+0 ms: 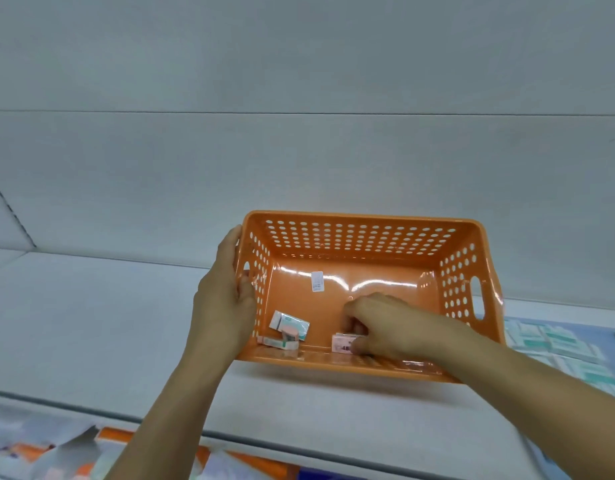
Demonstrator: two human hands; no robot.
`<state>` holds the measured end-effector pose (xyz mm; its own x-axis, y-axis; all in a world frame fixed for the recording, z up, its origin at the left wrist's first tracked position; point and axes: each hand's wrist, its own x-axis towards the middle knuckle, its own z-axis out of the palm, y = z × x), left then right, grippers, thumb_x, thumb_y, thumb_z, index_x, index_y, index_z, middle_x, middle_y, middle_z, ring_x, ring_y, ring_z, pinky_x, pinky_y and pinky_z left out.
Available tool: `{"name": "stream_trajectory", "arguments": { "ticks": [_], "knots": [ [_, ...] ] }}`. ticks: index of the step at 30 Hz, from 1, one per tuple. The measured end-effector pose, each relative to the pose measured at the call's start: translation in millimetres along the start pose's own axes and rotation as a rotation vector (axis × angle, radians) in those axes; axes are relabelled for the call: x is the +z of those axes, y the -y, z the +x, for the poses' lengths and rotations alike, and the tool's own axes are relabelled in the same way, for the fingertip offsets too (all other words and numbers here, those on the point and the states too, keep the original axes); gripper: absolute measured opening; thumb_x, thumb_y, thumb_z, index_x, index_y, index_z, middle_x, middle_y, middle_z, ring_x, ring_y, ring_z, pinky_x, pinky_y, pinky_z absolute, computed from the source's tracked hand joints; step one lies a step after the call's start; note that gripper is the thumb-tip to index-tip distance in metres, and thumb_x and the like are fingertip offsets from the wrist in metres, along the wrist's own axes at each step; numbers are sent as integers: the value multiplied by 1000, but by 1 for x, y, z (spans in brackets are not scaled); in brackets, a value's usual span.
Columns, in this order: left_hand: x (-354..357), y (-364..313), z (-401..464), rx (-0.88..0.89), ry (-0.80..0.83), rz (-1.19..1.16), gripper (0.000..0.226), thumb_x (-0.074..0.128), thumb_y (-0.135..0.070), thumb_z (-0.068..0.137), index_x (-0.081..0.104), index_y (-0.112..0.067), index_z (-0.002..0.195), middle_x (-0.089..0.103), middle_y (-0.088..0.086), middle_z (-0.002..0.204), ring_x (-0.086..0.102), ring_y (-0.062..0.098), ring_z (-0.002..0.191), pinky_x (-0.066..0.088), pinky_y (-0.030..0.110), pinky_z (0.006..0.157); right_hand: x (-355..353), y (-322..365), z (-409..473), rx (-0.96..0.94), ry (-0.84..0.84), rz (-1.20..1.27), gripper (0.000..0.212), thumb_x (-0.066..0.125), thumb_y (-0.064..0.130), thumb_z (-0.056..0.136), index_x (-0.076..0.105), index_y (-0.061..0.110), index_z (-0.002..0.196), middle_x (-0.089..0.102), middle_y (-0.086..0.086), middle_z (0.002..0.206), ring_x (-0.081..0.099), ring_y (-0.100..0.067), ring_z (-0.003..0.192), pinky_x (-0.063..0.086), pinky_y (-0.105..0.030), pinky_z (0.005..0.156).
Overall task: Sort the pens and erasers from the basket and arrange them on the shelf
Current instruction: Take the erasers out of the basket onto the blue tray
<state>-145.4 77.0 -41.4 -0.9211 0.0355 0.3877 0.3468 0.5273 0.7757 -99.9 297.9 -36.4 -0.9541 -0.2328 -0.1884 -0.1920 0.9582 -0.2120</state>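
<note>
From the head view I see my left hand (226, 299) clamped on the left end of the orange basket (364, 237), thumb hooked over the rim by the handle slot and the other fingers wrapped round the outside wall, so it grips the basket. The basket sits tilted toward me on the white shelf (101, 306). My right hand (385, 323) is down inside the basket at the near wall, its fingers (359, 346) curled and pinching a white and pink boxed eraser (344, 342). A small heap of wrapped erasers (287, 332) lies in the near left corner of the basket floor, apart from my right hand. A white sticker (318, 281) is stuck on the basket floor. On the shelf to the right, just beside the basket, rows of white and green erasers (555, 344) lie flat.
</note>
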Motion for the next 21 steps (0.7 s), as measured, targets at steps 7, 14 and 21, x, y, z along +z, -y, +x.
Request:
{"name": "stream_trajectory", "arguments": {
  "ticks": [7, 14, 21],
  "knots": [
    [1, -2, -1, 13, -13, 1, 51, 45, -39, 98, 26, -40, 146, 51, -17, 120, 58, -4, 83, 46, 13, 68, -6, 4, 1, -4, 48, -14, 19, 65, 39, 80, 56, 26, 90, 56, 6, 92, 54, -15, 84, 49, -35, 71],
    [-3, -20, 3, 624, -137, 563, 59, 75, -14, 82, 52, -12, 136, 52, 11, 140, 44, 28, 132, 30, 39, 104, -17, -3, -16, 0, -89, 160, 19, 63, 46, 82, 59, 30, 91, 59, 12, 90, 56, -7, 81, 51, -34, 72],
    [11, -42, 42, 262, 986, 696, 62, 72, -52, 79, 50, -37, 134, 51, -18, 132, 49, 7, 119, 41, 24, 92, -19, -16, -39, 49, -312, 244, 12, 63, 42, 85, 57, 33, 89, 60, 17, 87, 58, -2, 78, 49, -23, 62]
  ]
}}
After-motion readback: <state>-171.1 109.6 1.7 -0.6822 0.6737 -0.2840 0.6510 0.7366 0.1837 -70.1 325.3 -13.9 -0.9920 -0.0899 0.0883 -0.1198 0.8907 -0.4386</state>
